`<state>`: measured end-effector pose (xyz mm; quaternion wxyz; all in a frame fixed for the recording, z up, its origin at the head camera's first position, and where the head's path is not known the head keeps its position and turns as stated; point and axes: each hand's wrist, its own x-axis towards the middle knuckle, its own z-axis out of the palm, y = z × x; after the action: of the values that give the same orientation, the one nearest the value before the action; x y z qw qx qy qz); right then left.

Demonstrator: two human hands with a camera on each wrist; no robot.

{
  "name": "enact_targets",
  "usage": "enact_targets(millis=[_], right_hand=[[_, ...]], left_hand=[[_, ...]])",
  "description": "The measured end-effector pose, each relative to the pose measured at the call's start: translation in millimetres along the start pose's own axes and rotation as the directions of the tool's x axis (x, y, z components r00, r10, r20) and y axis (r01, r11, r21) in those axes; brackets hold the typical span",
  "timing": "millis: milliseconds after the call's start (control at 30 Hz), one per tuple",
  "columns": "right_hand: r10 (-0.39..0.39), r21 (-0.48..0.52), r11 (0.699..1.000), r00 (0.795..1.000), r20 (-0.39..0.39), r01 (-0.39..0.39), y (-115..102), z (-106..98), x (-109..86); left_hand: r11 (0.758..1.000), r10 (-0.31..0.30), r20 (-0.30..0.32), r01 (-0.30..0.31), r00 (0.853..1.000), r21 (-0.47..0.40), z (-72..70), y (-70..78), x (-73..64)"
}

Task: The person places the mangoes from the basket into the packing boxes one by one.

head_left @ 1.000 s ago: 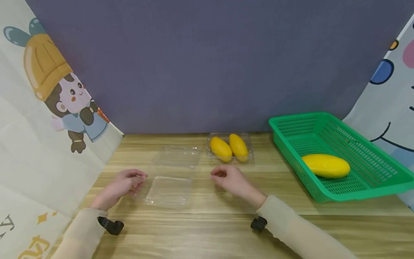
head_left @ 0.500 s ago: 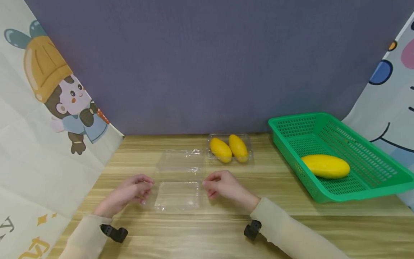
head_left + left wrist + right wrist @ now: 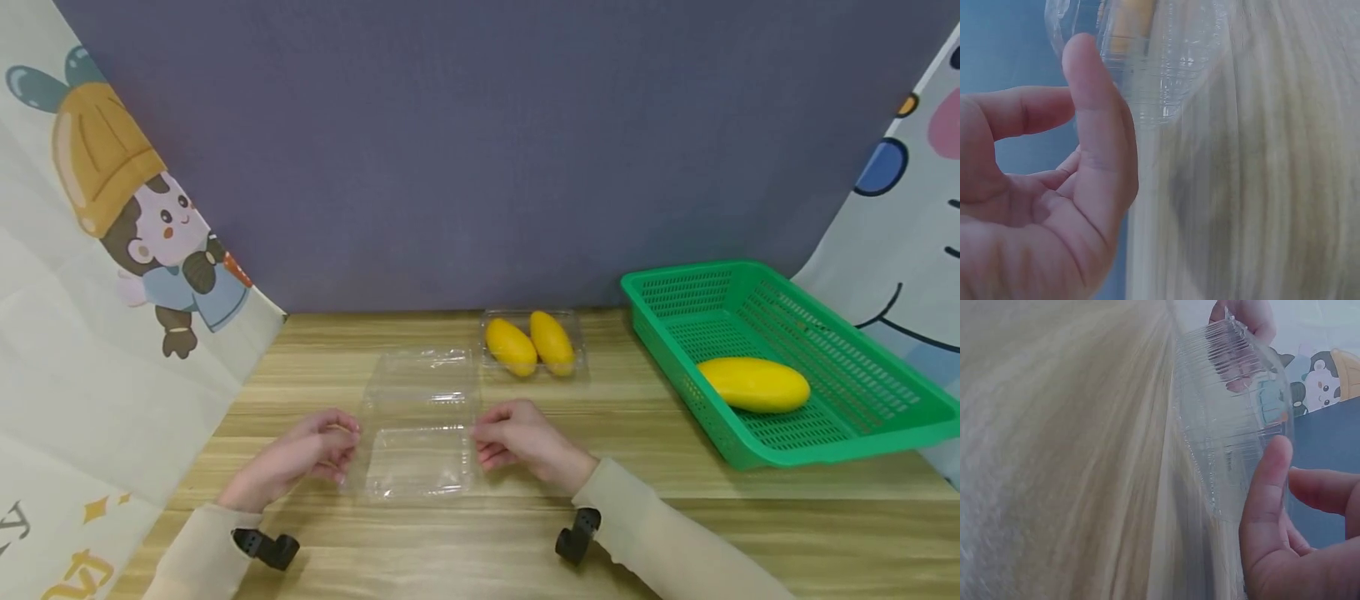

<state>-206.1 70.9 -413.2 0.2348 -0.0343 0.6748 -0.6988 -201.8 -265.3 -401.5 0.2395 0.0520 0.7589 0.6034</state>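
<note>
An open clear plastic clamshell box (image 3: 420, 462) lies in front of me in the head view, its lid (image 3: 422, 372) folded back toward the wall. At the box's left side, my left hand (image 3: 318, 454) pinches the rim between thumb and fingers. My right hand (image 3: 525, 442) grips the opposite side the same way. In the right wrist view, the right thumb (image 3: 1266, 481) overlaps the rim while the index finger sits behind it. The left wrist view shows the left thumb (image 3: 1094, 112) upright before the ribbed plastic.
Behind the box, a second clear container (image 3: 577, 364) holds two yellow oval fruits (image 3: 512, 347). A green basket (image 3: 678, 371) stands on the right with a larger yellow oblong fruit (image 3: 756, 385) inside. A dark panel (image 3: 480, 158) closes off the back of the wooden table (image 3: 420, 550).
The clamshell box has shifted right and toward me. My left hand has moved along with it, and my right hand has come in from the right to its side.
</note>
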Motion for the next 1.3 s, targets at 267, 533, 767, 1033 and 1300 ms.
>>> enact_targets(millis=[267, 533, 767, 1033, 1300], right_hand=[[-0.005, -0.004, 1.0, 1.0, -0.007, 0.005, 0.9, 2.2, -0.1], [-0.014, -0.033, 0.999, 1.0, -0.013, 0.014, -0.5, 3.1, -1.2], [-0.018, -0.027, 0.999, 1.0, -0.002, 0.018, 0.6, 2.8, -0.6], [-0.017, -0.031, 0.999, 1.0, 0.0, 0.017, 1.4, 2.5, 0.1], [-0.018, -0.034, 0.999, 1.0, -0.006, 0.018, 1.6, 1.3, 1.0]], left_hand=[[0.998, -0.049, -0.046, 0.05, 0.998, 0.026, -1.3, 8.2, 6.2], [1.0, 0.011, -0.191, -0.015, 0.981, -0.015, 3.7, 9.5, 21.7], [0.999, 0.016, -0.212, -0.025, 0.977, -0.043, 5.6, 7.4, 24.5], [0.997, -0.001, -0.206, -0.014, 0.978, -0.073, 3.6, 4.5, 26.5], [0.995, 0.024, -0.216, -0.045, 0.976, -0.091, 6.0, 2.0, 28.1]])
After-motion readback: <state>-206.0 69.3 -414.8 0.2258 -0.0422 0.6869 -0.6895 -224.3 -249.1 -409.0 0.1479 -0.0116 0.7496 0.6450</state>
